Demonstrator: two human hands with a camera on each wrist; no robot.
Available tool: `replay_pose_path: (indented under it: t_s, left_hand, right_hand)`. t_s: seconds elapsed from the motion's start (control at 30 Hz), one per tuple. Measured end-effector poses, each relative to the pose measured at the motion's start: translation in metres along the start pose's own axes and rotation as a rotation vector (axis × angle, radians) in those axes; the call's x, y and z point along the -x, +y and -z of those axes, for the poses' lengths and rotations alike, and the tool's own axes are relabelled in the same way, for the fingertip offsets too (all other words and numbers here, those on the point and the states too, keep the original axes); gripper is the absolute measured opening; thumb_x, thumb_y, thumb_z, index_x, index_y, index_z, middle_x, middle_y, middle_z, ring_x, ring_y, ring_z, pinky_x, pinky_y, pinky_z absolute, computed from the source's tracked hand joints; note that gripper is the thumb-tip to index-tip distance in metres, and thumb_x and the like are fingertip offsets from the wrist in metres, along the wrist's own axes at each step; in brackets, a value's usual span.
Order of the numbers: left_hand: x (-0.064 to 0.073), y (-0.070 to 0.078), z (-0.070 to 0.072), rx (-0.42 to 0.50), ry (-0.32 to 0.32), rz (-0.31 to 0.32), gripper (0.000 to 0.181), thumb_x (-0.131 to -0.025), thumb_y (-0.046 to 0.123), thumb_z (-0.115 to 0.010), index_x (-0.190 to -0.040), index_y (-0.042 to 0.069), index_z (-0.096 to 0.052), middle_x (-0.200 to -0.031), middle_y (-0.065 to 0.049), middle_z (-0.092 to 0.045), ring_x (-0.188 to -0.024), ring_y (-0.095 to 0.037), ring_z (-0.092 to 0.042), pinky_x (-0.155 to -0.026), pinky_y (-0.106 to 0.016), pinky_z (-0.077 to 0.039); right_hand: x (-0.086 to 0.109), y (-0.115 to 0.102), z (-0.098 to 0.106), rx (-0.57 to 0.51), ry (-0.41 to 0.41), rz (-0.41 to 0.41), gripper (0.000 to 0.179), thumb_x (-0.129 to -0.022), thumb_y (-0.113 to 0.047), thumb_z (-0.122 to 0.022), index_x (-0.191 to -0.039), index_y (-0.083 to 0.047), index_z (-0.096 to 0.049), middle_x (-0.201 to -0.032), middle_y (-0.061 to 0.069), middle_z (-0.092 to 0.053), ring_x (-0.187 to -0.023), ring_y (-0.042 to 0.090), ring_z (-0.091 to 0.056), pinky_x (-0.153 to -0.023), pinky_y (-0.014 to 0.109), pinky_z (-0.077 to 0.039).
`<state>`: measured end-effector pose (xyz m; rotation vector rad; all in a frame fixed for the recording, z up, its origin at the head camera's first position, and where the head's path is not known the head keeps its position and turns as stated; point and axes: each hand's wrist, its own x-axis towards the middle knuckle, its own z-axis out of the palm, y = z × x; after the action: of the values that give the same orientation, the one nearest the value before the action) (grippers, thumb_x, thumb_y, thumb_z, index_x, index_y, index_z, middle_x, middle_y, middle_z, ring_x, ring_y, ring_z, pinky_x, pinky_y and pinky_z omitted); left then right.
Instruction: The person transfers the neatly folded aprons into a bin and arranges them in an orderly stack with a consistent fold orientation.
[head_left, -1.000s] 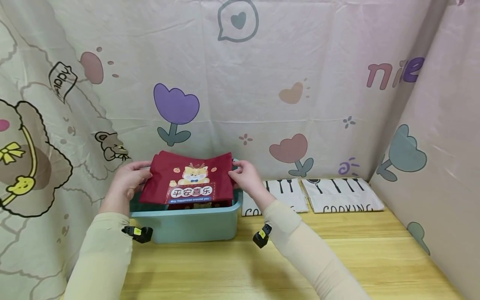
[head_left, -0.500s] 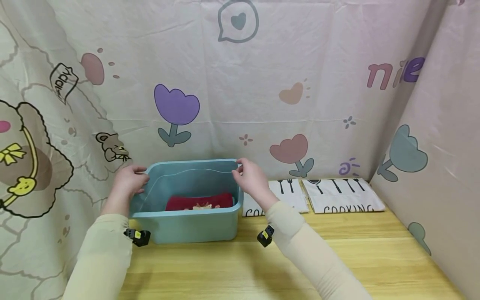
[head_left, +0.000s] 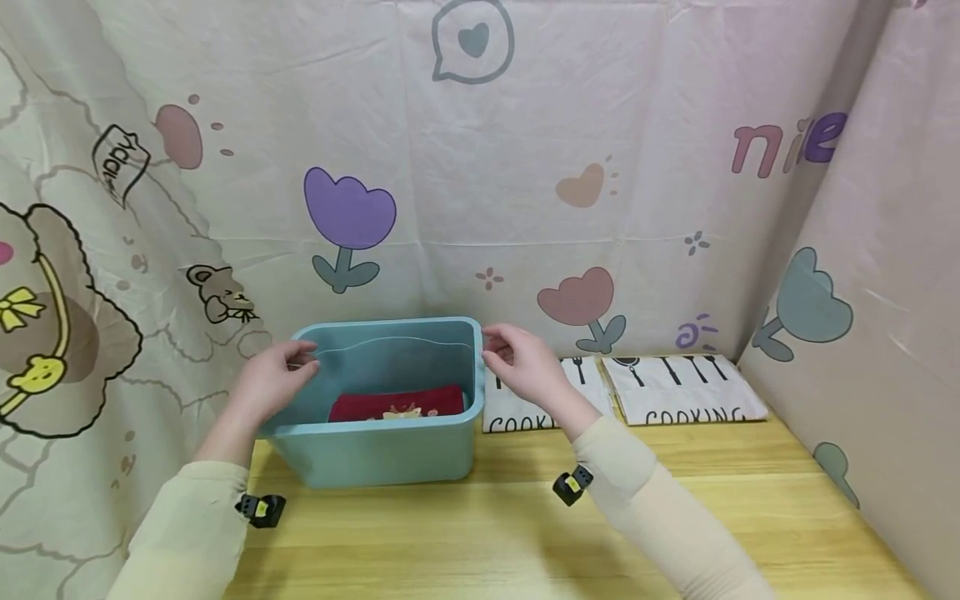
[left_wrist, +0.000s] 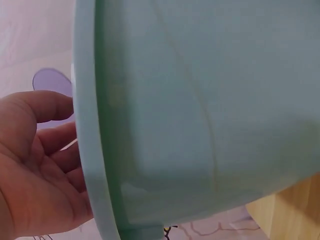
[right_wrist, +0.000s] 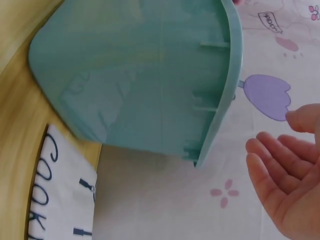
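Observation:
A blue-green plastic bin [head_left: 375, 454] stands on the table, and folded dark red fabric [head_left: 397, 402] with a cartoon print lies low inside it. My left hand [head_left: 277, 379] hovers over the bin's left end, fingers loosely bent and holding nothing. In the left wrist view that hand [left_wrist: 45, 165] appears behind the bin's rim [left_wrist: 87, 110]. Just outside the right end of the bin is my right hand [head_left: 525, 362], its fingers relaxed. The right wrist view shows this hand [right_wrist: 290, 180] with nothing in its grasp, apart from the bin wall [right_wrist: 135, 75].
Right of the bin lie two folded white cloths printed with utensils and lettering, the nearer cloth [head_left: 517, 408] partly behind my right hand and the farther cloth [head_left: 682, 396] beyond it. A printed curtain [head_left: 465, 167] hangs behind the wooden table [head_left: 450, 542].
Both hands held a red printed cloth over the bin a second ago. It was let go and dropped inside. Since then the right hand has moved right and the left slightly toward me.

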<state>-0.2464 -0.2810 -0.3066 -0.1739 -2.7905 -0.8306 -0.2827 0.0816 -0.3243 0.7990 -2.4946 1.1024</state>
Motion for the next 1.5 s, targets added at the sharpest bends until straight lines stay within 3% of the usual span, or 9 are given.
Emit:
replay_pose_path:
  t_s: [0.33,0.53,0.9,1.5]
  left_hand:
    - [0.016,0.007,-0.011,-0.052,0.069,-0.118,0.042,-0.098,0.014,-0.060,-0.132,-0.009,-0.054,-0.118,-0.027,-0.064,-0.107,-0.044,-0.060,-0.091,-0.059,-0.047]
    - [0.021,0.009,-0.015,-0.100,0.086,-0.149,0.045,-0.097,0.017,-0.062,-0.134,-0.007,-0.054,-0.120,-0.026,-0.063,-0.111,-0.046,-0.058,-0.090,-0.061,-0.047]
    - [0.029,0.016,-0.023,-0.183,0.119,-0.272,0.047,-0.094,0.018,-0.067,-0.133,-0.006,-0.056,-0.119,-0.025,-0.065,-0.110,-0.045,-0.059,-0.092,-0.061,-0.046]
    - [0.045,0.036,-0.035,-0.255,0.139,-0.295,0.049,-0.093,0.025,-0.069,-0.134,0.001,-0.059,-0.128,-0.023,-0.062,-0.117,-0.046,-0.054,-0.095,-0.065,-0.040]
  right_hand:
    - [0.015,0.018,0.013,0.073,0.006,0.123,0.036,-0.094,-0.012,-0.066,-0.129,-0.004,-0.062,-0.119,0.009,-0.068,-0.105,0.022,-0.066,-0.092,0.039,-0.052]
    - [0.024,0.031,0.016,0.137,0.017,0.136,0.037,-0.094,-0.016,-0.069,-0.128,-0.005,-0.063,-0.119,0.010,-0.068,-0.111,0.025,-0.064,-0.097,0.045,-0.048]
    - [0.037,0.057,0.014,0.233,0.028,0.126,0.037,-0.093,-0.017,-0.069,-0.127,-0.005,-0.064,-0.124,0.009,-0.067,-0.115,0.029,-0.060,-0.099,0.046,-0.046]
    - [0.054,0.103,-0.001,0.347,-0.003,0.043,0.039,-0.092,-0.020,-0.070,-0.127,-0.003,-0.064,-0.125,0.012,-0.066,-0.117,0.033,-0.059,-0.102,0.047,-0.044]
